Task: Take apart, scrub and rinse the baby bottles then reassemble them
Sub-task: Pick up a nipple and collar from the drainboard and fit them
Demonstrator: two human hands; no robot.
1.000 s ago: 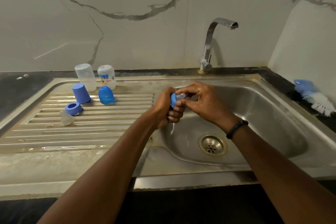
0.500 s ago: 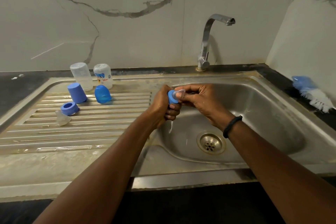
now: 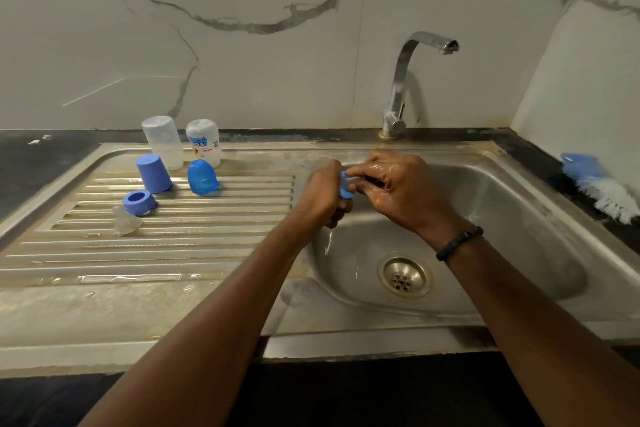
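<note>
Over the sink basin (image 3: 502, 218), the left hand (image 3: 320, 199) wraps its curled fingers round a blue screw ring (image 3: 345, 186), a closed grip holding it from behind. Directly to the right of that grip, touching it, the wet right hand (image 3: 394, 187) pinches a clear teat (image 3: 355, 179) at the ring's open face, so both hands are closed on the one small assembly. Whether the teat is going in or coming out cannot be told.

The likely trouble: both hands glisten with water and the teat is soft and slick, so it could slip from the pinch and fall toward the drain (image 3: 403, 277) below and to the right of the grip. A skewed seating in the ring would probably leak later.

Well to the left of the grip, on the ribbed draining board (image 3: 173, 246), lie the other parts: a second blue ring (image 3: 138, 202) with a clear teat (image 3: 126, 224) touching it, a blue cap (image 3: 154, 173), a domed blue cap (image 3: 202, 177), and behind them two upturned clear bottles (image 3: 162, 142), (image 3: 204, 140). Beyond the grip stands the tap (image 3: 401, 87), with no water seen running. Far right on the dark tabletop (image 3: 540, 163) lies a bottle brush (image 3: 599, 189)
</note>
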